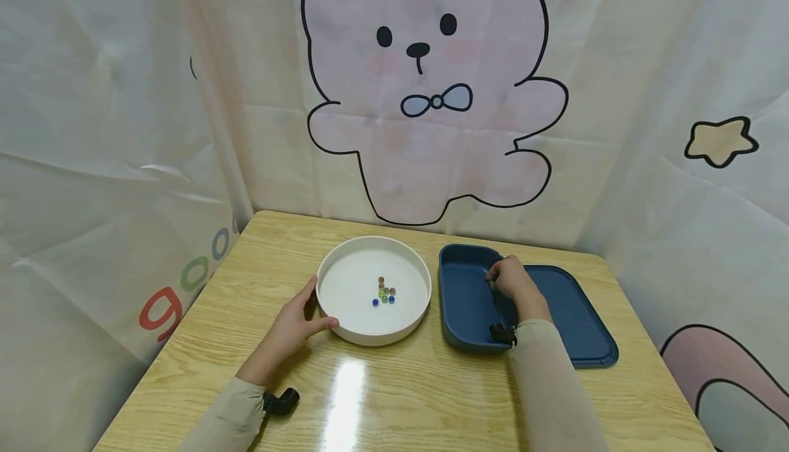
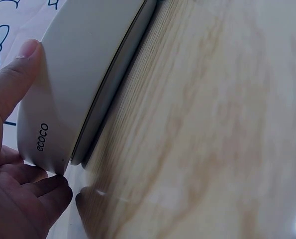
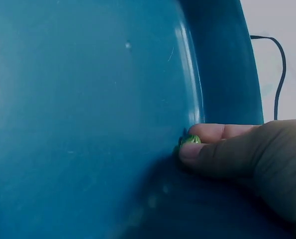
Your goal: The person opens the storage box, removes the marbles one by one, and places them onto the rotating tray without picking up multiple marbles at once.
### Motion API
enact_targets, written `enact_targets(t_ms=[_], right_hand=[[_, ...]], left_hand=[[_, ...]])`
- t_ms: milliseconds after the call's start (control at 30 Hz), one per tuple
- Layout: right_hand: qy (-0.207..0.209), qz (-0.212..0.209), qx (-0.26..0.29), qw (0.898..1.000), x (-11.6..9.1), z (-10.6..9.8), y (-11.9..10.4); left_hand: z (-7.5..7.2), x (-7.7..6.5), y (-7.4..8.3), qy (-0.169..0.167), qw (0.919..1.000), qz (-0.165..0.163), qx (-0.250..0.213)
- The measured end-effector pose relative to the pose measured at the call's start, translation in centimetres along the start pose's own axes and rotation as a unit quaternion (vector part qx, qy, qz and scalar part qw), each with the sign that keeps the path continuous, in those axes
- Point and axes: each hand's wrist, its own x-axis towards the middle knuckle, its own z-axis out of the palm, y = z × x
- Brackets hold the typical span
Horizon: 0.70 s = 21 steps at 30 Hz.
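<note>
A white round tray (image 1: 348, 277) with a raised rim stands on the table, and several small glass marbles (image 1: 385, 292) lie grouped on its floor. My left hand (image 1: 292, 325) grips the tray's left side, thumb and fingers spread around the wall; the left wrist view shows the lettered side of the tray (image 2: 63, 89). Inside the deep blue box (image 1: 465, 291), at its right side, is my right hand (image 1: 514, 284). Its thumb and index finger pinch a green marble (image 3: 194, 139) low beside the box wall, as the right wrist view shows.
A flat blue lid (image 1: 582, 318) lies right of the box, partly behind the right forearm. The wooden table (image 1: 296, 240) meets a printed curtain (image 1: 431, 157) at its back edge. Black wrist camera mounts (image 1: 282, 403) hang from both sleeves.
</note>
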Motion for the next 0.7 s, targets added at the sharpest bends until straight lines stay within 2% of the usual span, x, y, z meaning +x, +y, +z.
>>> enact_targets(t_ms=[200,367,700], right_hand=[[0.016,-0.006,-0.003,1.0,0.1,0.1,0.3],[0.063,-0.012,0.008,0.998,-0.1,-0.2,0.4],[0.14,-0.059,0.087,0.984,-1.4,-3.2,-1.3]], left_hand=[[0.0,0.0,0.1,-0.002,1.0,0.004,0.002],[0.1,0.0,0.0,-0.003,1.0,0.003,0.005],[-0.1,-0.1,-0.1,0.0,1.0,0.003,0.009]])
